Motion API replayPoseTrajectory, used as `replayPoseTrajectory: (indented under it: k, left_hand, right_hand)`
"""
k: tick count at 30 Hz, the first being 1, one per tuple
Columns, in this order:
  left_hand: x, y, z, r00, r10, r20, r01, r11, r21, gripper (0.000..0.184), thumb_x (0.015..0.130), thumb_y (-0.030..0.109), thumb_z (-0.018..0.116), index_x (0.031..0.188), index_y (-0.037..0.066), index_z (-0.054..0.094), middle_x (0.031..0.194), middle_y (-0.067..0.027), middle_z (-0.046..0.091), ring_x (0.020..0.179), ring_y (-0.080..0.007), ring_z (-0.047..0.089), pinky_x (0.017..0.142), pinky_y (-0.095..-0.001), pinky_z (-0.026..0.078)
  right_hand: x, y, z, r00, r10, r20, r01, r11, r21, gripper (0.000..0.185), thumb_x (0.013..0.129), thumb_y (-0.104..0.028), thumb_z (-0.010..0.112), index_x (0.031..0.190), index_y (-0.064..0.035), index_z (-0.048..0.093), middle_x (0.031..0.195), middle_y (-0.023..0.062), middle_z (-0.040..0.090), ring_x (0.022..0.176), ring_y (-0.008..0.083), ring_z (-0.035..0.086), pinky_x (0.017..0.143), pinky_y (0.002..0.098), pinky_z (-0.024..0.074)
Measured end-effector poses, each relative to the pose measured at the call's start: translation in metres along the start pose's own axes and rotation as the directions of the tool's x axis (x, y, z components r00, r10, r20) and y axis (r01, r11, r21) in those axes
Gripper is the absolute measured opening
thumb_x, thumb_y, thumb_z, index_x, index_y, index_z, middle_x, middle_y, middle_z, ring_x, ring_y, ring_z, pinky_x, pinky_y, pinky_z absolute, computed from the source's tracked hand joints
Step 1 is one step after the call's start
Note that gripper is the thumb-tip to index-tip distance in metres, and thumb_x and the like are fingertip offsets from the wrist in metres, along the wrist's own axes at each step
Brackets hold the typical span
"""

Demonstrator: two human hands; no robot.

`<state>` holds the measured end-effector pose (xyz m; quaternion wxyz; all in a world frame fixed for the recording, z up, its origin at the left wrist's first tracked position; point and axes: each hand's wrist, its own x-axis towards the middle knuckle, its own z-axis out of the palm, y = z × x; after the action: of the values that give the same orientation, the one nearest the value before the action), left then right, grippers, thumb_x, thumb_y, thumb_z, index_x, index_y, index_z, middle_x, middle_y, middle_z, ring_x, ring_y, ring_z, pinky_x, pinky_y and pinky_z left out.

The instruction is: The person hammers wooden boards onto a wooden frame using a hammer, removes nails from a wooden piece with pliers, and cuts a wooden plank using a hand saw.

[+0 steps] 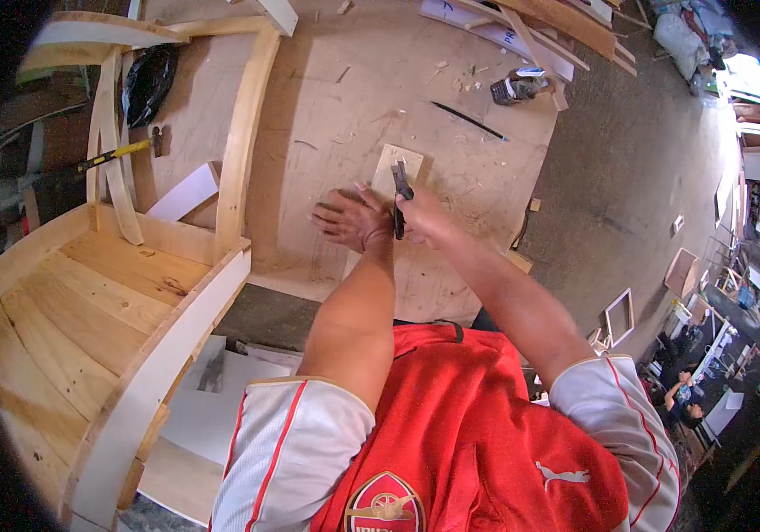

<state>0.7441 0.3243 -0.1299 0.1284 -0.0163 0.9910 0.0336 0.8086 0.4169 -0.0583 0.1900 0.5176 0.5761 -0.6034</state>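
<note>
Apparently, the small pale wood piece (402, 158) lies flat on the table (336, 115), in from the right edge and well short of the far one. It should be light, stiff and dry, not slippery, though a thin edge may splinter; its long sides look the best place to grip. Just over it, the right hand (421, 215) has its fingers wrapped around a dark tool (403, 188) — its kind is hard to tell, but it looks dense and rigid, likely heavier than the wood, and best held low, away from its far end. The left hand (352, 219) rests palm down beside the wood, fingers spread and pinching nothing; whether its thumb side touches the piece, I cannot tell. Further out, a slim dark rod (469, 121) and a dark container (515, 89) lie toward the table's far right corner — and a wooden chair frame (242, 133) stands along the left.
</note>
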Motion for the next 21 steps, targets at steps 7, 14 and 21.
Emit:
replayPoseTrajectory:
  k: [7,14,21]
  left_hand:
    - [-0.002,0.006,-0.025,0.997,0.002,0.073,0.001,0.999,-0.038,0.072,0.099,0.061,0.043,0.150,0.010,0.037,0.162,-0.0300,0.020,0.154,-0.0510,0.010,0.120,-0.0664,0.017]
    - [-0.004,0.005,-0.022,0.997,0.000,0.080,0.003,0.999,-0.043,0.072,0.098,0.060,0.046,0.149,0.010,0.037,0.162,-0.0305,0.020,0.153,-0.0509,0.010,0.119,-0.0674,0.017]
    - [-0.002,0.003,-0.018,0.999,0.008,0.038,-0.007,0.999,-0.041,0.072,0.099,0.063,0.044,0.147,0.011,0.040,0.161,-0.0303,0.023,0.153,-0.0504,0.014,0.118,-0.0679,0.019]
  right_hand:
    - [-0.013,-0.020,-0.003,0.996,-0.040,-0.079,0.027,0.987,-0.159,0.034,0.105,-0.035,0.052,0.109,-0.0022,0.058,0.089,0.0142,0.065,0.086,0.0306,0.069,0.069,0.0482,0.0550]
    - [0.017,0.021,0.017,0.964,-0.151,-0.219,0.144,0.988,-0.049,0.025,0.103,-0.028,0.056,0.103,-0.0038,0.058,0.083,0.0097,0.061,0.075,0.0228,0.062,0.061,0.0405,0.0492]
    - [-0.012,-0.020,0.013,0.993,0.118,0.022,-0.114,0.866,0.487,0.025,0.102,-0.028,0.059,0.110,-0.0037,0.057,0.080,0.0052,0.057,0.066,0.0193,0.055,0.058,0.0392,0.0463]
